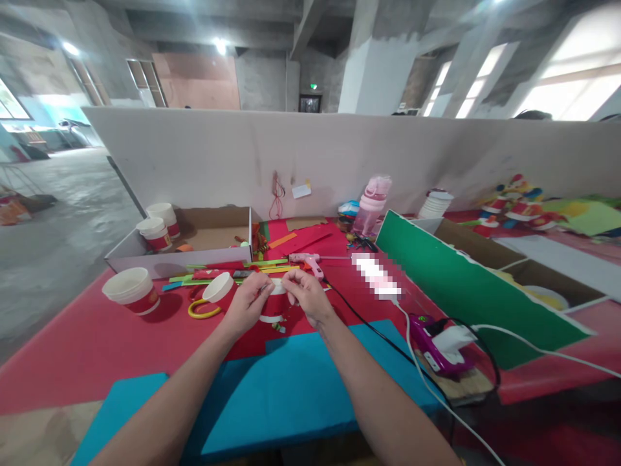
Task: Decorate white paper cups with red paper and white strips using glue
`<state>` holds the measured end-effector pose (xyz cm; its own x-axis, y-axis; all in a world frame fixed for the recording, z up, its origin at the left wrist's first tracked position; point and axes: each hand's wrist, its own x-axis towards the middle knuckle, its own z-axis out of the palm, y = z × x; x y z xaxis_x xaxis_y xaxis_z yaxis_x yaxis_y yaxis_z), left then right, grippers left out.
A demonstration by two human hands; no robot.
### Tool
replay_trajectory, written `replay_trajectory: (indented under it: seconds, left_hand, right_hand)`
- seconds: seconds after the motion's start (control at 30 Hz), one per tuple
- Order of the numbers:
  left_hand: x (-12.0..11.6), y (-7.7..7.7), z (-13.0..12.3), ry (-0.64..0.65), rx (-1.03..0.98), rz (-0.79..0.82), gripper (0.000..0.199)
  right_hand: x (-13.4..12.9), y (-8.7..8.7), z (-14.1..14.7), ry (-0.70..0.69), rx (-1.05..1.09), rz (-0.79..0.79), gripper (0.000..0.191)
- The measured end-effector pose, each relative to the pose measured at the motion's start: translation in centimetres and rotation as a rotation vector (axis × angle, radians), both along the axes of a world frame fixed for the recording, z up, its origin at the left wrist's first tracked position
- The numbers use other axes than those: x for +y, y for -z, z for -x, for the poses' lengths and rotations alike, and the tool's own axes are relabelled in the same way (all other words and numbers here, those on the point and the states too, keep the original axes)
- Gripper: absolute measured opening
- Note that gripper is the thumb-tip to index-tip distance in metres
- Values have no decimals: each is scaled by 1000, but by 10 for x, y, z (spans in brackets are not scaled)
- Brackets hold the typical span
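Observation:
Both hands meet over a small red and white paper cup (273,310) near the middle of the table. My left hand (250,301) has its fingers pinched at the cup's left upper edge. On the other side, my right hand (306,294) pinches near the cup's upper right; anything thin between the fingertips is too small to make out. Just left of my left hand a second cup (219,288) lies tilted beside a yellow ring (204,309). A pink glue gun (308,261) lies behind my right hand.
Stacked cups (133,291) stand at the left, before a cardboard box (208,252). A green-sided box (466,278), a purple power strip (439,349) and cables lie right. Behind are coloured strips (218,275) and a pink bottle (372,204).

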<state>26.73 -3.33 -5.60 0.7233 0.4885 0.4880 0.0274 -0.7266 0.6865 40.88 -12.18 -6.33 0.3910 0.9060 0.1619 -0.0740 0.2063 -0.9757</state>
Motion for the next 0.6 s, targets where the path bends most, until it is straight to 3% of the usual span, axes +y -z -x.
replay_trajectory:
  seconds: [0.1,0.23,0.6]
  left_hand:
    - [-3,-2,-2,-18,-20,-120,24]
    - [-3,-3,-3,-37,-7,-155,25]
    - [-2,-1,-3,8,-47,37,25]
  right_hand:
    - [2,3,3,-16,134,-12,25]
    - [2,3,7,-42,233,-31,28]
    - [1,0,13,-65,410,-26,36]
